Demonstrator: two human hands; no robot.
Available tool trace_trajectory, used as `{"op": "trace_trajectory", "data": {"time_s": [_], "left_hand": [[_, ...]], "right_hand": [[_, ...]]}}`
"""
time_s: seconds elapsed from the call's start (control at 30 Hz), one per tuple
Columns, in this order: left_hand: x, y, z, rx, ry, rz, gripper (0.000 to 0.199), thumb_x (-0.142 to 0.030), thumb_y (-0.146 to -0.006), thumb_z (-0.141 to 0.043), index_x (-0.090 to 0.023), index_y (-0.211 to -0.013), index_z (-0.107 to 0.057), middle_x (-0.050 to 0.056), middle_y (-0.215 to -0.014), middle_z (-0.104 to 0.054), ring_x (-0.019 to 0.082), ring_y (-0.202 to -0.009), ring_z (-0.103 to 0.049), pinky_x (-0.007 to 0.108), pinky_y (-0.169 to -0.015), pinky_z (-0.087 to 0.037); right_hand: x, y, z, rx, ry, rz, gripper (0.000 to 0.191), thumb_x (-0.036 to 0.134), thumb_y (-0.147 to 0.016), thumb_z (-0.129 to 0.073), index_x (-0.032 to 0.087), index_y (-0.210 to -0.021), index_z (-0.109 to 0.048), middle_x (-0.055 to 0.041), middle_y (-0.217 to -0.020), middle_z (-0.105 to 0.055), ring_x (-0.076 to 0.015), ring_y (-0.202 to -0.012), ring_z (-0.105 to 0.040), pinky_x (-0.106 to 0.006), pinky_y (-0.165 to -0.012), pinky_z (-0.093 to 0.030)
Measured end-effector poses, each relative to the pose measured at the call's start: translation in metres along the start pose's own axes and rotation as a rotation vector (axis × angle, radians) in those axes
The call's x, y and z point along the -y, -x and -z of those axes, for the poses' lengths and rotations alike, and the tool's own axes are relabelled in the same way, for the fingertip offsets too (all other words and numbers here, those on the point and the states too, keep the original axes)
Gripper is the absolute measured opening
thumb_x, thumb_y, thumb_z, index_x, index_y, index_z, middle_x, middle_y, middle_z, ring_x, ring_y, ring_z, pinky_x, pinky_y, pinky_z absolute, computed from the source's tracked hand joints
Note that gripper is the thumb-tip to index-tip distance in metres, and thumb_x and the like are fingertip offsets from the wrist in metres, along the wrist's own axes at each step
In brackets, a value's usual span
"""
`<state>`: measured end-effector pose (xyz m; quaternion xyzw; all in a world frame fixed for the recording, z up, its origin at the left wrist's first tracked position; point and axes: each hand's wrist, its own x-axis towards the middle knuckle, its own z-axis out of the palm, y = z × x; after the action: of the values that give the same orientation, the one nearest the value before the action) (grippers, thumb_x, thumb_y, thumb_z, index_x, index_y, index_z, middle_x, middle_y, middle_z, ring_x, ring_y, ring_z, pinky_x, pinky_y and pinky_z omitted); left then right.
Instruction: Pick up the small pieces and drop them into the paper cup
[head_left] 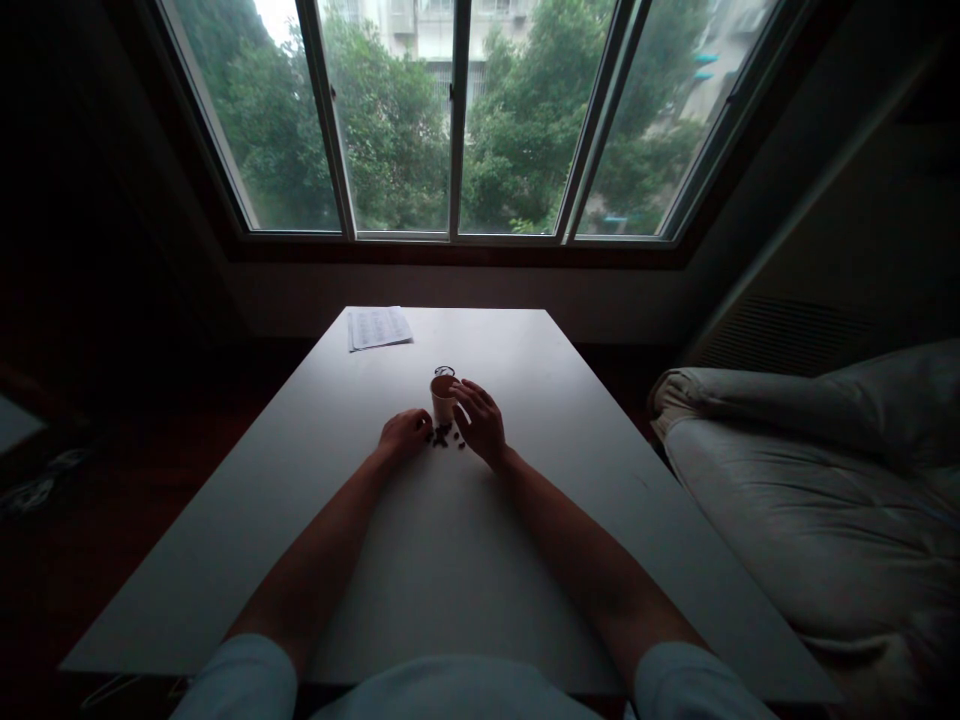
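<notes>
A paper cup [443,402] stands upright on the white table, its open top toward me. Several small dark pieces [442,436] lie scattered in front of its base; their kind is too small to tell. My left hand [406,433] rests on the table left of the cup, fingers curled and closed at the edge of the pieces. What its fingertips pinch, if anything, is hidden. On the cup's right side my right hand [480,420] is open, fingers stretched out by the rim. Whether it touches the cup, I cannot tell.
Behind the cup lies a thin dark ring-shaped item [445,370]. Printed sheets of paper [379,328] lie at the table's [450,560] far left corner. A padded grey sofa or bed [810,480] stands along the right side. A wide window [397,130] is beyond the table.
</notes>
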<state>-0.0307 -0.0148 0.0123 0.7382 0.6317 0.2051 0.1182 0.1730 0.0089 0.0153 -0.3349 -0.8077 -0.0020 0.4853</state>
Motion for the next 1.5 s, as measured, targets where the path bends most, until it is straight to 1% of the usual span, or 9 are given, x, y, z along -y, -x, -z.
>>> {"op": "trace_trajectory", "data": {"time_s": [0.37, 0.77, 0.87, 0.93, 1.03, 1.1, 1.2, 1.3, 1.5], "left_hand": [[0.004, -0.001, -0.004, -0.001, -0.004, -0.007, 0.018, -0.033, -0.088, -0.057, -0.026, -0.095, -0.072, 0.003, -0.098, -0.071, 0.017, -0.086, -0.062, 0.026, -0.075, -0.042], [0.003, -0.001, -0.004, 0.001, -0.006, 0.012, 0.018, -0.033, -0.089, -0.056, -0.027, -0.096, -0.071, 0.003, -0.098, -0.072, 0.018, -0.088, -0.062, 0.026, -0.077, -0.042], [0.003, -0.001, -0.004, 0.005, -0.007, 0.016, 0.018, -0.034, -0.089, -0.056, -0.027, -0.096, -0.072, 0.003, -0.096, -0.072, 0.017, -0.086, -0.062, 0.026, -0.075, -0.042], [0.004, -0.001, -0.004, 0.003, -0.008, 0.014, 0.019, -0.034, -0.089, -0.056, -0.026, -0.096, -0.071, 0.003, -0.096, -0.072, 0.017, -0.085, -0.062, 0.026, -0.073, -0.042], [0.005, -0.001, -0.004, -0.005, -0.008, 0.003, 0.018, -0.034, -0.089, -0.056, -0.026, -0.096, -0.071, 0.003, -0.097, -0.072, 0.017, -0.085, -0.062, 0.026, -0.071, -0.041], [0.005, 0.0, -0.004, -0.006, -0.008, -0.001, 0.018, -0.033, -0.089, -0.056, -0.026, -0.096, -0.071, 0.003, -0.098, -0.072, 0.017, -0.085, -0.062, 0.026, -0.071, -0.041], [0.005, -0.001, -0.003, 0.004, -0.005, 0.003, 0.018, -0.032, -0.088, -0.056, -0.026, -0.096, -0.071, 0.003, -0.099, -0.072, 0.017, -0.088, -0.062, 0.026, -0.073, -0.041], [0.005, -0.001, -0.003, 0.009, -0.004, 0.003, 0.018, -0.033, -0.088, -0.056, -0.026, -0.096, -0.071, 0.003, -0.099, -0.072, 0.017, -0.087, -0.062, 0.026, -0.072, -0.041], [0.006, 0.0, -0.003, -0.006, 0.003, -0.018, 0.018, -0.031, -0.088, -0.056, -0.026, -0.096, -0.071, 0.003, -0.099, -0.072, 0.018, -0.087, -0.063, 0.026, -0.073, -0.042]], "right_hand": [[-0.003, 0.001, -0.003, 0.032, 0.0, 0.004, 0.03, 0.02, -0.097, -0.048, 0.024, -0.121, -0.066, -0.0053, -0.128, -0.066, -0.0228, -0.134, -0.049, -0.046, -0.109, -0.045], [0.001, 0.001, 0.001, 0.002, 0.016, -0.011, 0.03, 0.024, -0.096, -0.05, 0.025, -0.123, -0.063, -0.0087, -0.134, -0.057, -0.0257, -0.131, -0.046, -0.047, -0.107, -0.047], [-0.001, 0.002, 0.002, -0.042, 0.04, -0.056, 0.025, 0.027, -0.096, -0.05, 0.023, -0.116, -0.064, -0.0112, -0.125, -0.059, -0.0263, -0.12, -0.051, -0.045, -0.102, -0.048], [-0.005, 0.004, 0.002, -0.032, 0.056, -0.089, 0.019, 0.028, -0.095, -0.05, 0.022, -0.103, -0.066, -0.0111, -0.109, -0.063, -0.0254, -0.107, -0.056, -0.041, -0.093, -0.049], [-0.013, 0.006, 0.002, 0.091, 0.066, -0.126, 0.02, 0.028, -0.094, -0.05, 0.021, -0.082, -0.064, -0.0066, -0.081, -0.062, -0.0209, -0.084, -0.057, -0.033, -0.079, -0.047], [-0.019, 0.007, 0.003, 0.231, 0.04, -0.142, 0.018, 0.03, -0.091, -0.054, 0.021, -0.077, -0.063, -0.0033, -0.073, -0.061, -0.0171, -0.073, -0.055, -0.028, -0.071, -0.043], [-0.028, 0.007, 0.007, 0.486, -0.098, -0.183, 0.015, 0.036, -0.082, -0.065, 0.022, -0.084, -0.066, 0.0015, -0.07, -0.062, -0.0125, -0.062, -0.052, -0.024, -0.06, -0.037], [-0.036, 0.004, 0.011, 0.67, -0.269, -0.269, 0.026, 0.041, -0.072, -0.073, 0.022, -0.09, -0.069, 0.004, -0.069, -0.062, -0.0109, -0.058, -0.051, -0.022, -0.055, -0.033], [-0.044, -0.003, 0.013, 0.837, -0.378, -0.291, 0.034, 0.035, -0.062, -0.08, 0.021, -0.091, -0.071, 0.0028, -0.072, -0.064, -0.0116, -0.059, -0.052, -0.021, -0.053, -0.034]]}}
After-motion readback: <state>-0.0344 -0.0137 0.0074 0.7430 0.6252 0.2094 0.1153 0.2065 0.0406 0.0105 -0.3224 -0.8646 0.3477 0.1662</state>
